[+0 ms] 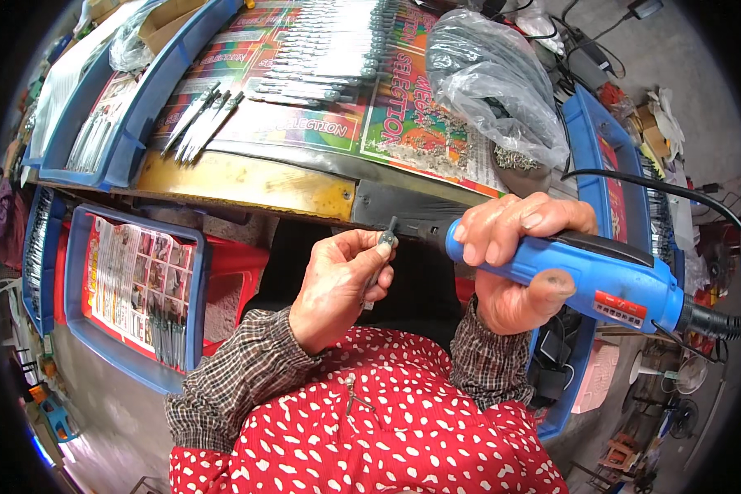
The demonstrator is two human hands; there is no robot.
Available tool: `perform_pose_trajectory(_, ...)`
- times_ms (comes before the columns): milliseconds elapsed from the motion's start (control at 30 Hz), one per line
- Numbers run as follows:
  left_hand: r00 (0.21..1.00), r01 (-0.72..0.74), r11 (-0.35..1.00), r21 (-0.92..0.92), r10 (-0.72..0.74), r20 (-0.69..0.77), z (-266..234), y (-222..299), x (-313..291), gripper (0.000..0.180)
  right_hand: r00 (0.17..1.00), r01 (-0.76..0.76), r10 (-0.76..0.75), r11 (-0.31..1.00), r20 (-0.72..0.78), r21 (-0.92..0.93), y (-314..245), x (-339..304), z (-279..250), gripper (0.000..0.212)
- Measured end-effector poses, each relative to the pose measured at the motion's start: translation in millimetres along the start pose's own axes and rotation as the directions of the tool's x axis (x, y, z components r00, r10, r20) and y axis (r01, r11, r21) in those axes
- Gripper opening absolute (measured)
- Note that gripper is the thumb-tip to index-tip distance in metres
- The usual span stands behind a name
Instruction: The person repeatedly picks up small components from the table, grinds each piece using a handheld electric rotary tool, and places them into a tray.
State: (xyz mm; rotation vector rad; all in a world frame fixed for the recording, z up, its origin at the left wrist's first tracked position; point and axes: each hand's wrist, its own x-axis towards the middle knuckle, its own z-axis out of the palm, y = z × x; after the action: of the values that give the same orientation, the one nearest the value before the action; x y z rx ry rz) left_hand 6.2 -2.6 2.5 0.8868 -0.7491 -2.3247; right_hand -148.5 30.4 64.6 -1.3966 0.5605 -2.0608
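My left hand (pixel 331 284) pinches a small slim piece with a dark grey tip (pixel 391 229) between thumb and fingers. Most of that piece is hidden in the palm. Wrapped round a blue electric screwdriver (pixel 580 276) is my right hand (pixel 523 247); its black cable runs off to the right. The screwdriver's nose points left toward the held piece, with a gap between them. Above, rows of slim pen-like pieces with dark ends (pixel 329 49) lie on the table's printed sheet (pixel 305 123). Several more (pixel 202 123) lie loose near its front edge.
Tiny metal parts (pixel 445 136) are scattered by a clear plastic bag (pixel 494 74). Blue trays with slim pieces stand at the upper left (pixel 128 156), lower left (pixel 191 321) and right (pixel 589 123). A red stool (pixel 230 272) is beside my left forearm. The cable (pixel 634 183) crosses on the right.
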Motion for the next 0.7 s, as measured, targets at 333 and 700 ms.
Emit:
perform_pose_trajectory(333, 0.991, -0.126, 0.992, 0.027, 0.127, -0.050, 5, -10, 6, 0.013, 0.998, -0.006, 0.003, 0.998, 0.062, 0.058, 1, -1, -4, 0.044)
perform_pose_trajectory(700, 0.985, -0.141, 0.989, 0.042, 0.144, -0.091, 7, -13, 7, 0.012, 0.990, -0.045, 0.030, 0.993, 0.139, 0.106, 4, 1, -7, 0.046)
